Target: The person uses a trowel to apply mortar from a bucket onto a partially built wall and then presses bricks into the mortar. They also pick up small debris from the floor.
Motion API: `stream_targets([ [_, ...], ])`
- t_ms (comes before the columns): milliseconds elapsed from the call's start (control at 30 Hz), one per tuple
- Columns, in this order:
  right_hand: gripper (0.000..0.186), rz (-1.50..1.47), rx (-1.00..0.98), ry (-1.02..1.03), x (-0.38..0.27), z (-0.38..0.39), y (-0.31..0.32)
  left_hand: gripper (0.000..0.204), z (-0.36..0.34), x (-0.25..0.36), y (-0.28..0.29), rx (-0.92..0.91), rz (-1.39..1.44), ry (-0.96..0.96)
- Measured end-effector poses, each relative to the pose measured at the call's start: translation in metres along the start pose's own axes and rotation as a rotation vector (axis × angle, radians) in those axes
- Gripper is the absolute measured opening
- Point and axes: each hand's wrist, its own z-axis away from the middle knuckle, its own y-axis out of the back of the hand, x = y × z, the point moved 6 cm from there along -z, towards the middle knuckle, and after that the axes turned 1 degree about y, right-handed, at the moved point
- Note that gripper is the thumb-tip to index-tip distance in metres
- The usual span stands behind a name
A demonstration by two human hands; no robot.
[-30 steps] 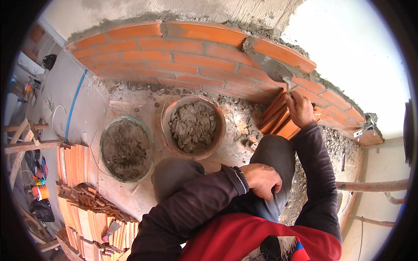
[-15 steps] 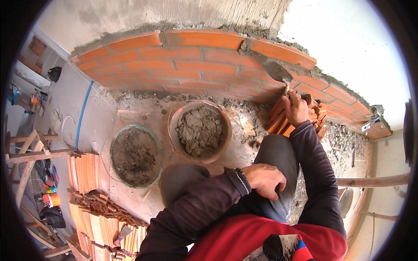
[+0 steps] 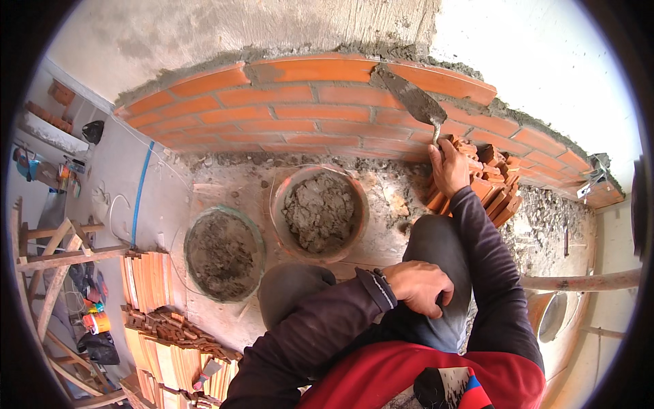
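My right hand (image 3: 451,167) is closed around the handle of a mortar-smeared trowel (image 3: 417,101). The blade's tip reaches the mortar joint between two tiles in the top course of the orange brick-patterned wall facing (image 3: 293,99). My left hand (image 3: 417,288) rests on my right thigh with its fingers loosely curled and nothing seen in them. In front of my knees stand a bucket of grey mortar (image 3: 319,213) and, left of it, a green-rimmed bucket of mortar (image 3: 225,253). A pile of orange tile pieces (image 3: 494,185) lies below my right hand.
At lower left are stacks of orange tiles (image 3: 146,281), with a scraper (image 3: 206,373) on one. Wooden trestles (image 3: 58,259) stand at the far left, near a blue hose (image 3: 142,194). A wooden pole (image 3: 582,281) juts in from the right, above another bucket (image 3: 550,317).
The trowel and my right hand have shifted slightly left and the blade has turned more upright, its tip still near the same joint. My view has shifted a little; my left hand stays put.
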Motion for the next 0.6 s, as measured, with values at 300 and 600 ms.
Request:
stream_targets([
  [300,0.024,0.0,-0.003,0.098,-0.022,-0.001,-0.002,0.039,-0.002,-0.005,-0.001,-0.031,0.026,0.07],
  [600,0.029,-0.182,0.014,-0.024,-0.008,-0.004,0.0,0.036,0.0,-0.003,0.0,-0.009,-0.006,0.02],
])
